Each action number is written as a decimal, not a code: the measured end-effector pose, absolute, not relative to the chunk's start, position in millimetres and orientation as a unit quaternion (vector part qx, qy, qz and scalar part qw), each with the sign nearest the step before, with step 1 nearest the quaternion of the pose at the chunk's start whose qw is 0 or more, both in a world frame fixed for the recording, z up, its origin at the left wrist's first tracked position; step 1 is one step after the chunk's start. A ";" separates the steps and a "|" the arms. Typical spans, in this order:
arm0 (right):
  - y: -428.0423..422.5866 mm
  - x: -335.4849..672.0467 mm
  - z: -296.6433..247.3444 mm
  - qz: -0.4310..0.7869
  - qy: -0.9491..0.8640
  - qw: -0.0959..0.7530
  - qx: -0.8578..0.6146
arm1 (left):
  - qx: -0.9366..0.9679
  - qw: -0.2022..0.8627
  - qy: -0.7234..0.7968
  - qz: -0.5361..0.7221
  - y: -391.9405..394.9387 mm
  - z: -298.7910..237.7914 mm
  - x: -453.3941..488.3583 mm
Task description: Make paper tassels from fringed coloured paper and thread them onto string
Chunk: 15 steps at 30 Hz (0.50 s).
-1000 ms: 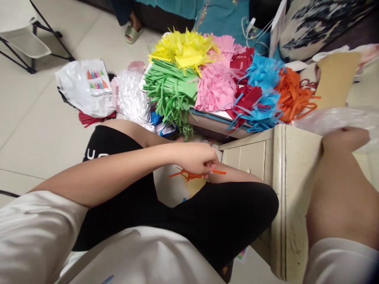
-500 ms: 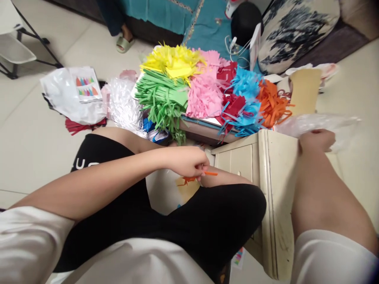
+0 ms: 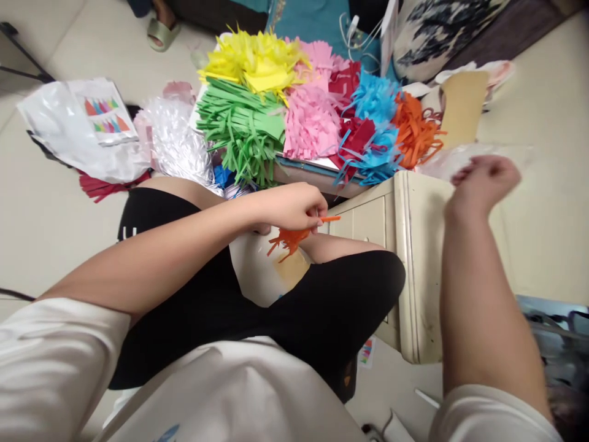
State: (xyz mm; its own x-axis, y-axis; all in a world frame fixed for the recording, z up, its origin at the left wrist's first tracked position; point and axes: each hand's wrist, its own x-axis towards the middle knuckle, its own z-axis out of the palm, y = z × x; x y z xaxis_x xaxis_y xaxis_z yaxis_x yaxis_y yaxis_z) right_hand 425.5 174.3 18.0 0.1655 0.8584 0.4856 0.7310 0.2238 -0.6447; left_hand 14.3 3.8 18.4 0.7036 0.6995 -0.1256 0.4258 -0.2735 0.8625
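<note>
My left hand (image 3: 294, 207) is closed in a pinch on a strip of orange fringed paper (image 3: 294, 236), held over my lap beside the cream cabinet (image 3: 414, 258). My right hand (image 3: 483, 181) hovers over the cabinet top at the right, fingers curled and blurred, touching a clear plastic bag (image 3: 455, 158); I cannot make out whether it grips the bag. Just beyond lie heaps of fringed paper: orange (image 3: 414, 138), blue (image 3: 377, 110), pink (image 3: 310, 120), green (image 3: 242, 132) and yellow (image 3: 257, 61).
The paper heaps rest on a board (image 3: 317, 175) that sticks out past the cabinet. White plastic bags and a printed sheet (image 3: 103, 116) lie on the tiled floor at the left. A brown card (image 3: 462, 104) stands behind the orange heap. Another person's sandalled foot (image 3: 161, 31) is at the top.
My view has swung down and right. My left hand has risen slightly with the orange strip. My right hand has lifted off the cabinet top towards the bag.
</note>
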 end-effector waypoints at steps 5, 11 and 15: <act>107.3 299.7 4.7 0.302 -0.696 0.422 -0.497 | 0.781 0.450 0.393 0.180 18.2 15.5 3.4; 41.1 230.0 3.0 0.302 -0.710 0.428 -0.470 | 0.778 0.438 0.395 0.216 26.2 16.8 -17.1; 31.1 238.3 -2.0 0.369 -0.684 0.422 -0.467 | 0.764 0.487 0.361 0.222 24.2 21.4 -25.1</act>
State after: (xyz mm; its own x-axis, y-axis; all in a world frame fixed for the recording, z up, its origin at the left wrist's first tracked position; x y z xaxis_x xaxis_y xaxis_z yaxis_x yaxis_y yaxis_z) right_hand 238.3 31.1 -2.0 -0.2075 0.9501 0.2328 0.3281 0.2918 -0.8984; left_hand -25.1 24.2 21.4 0.6405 0.7678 -0.0135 0.3359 -0.2644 0.9040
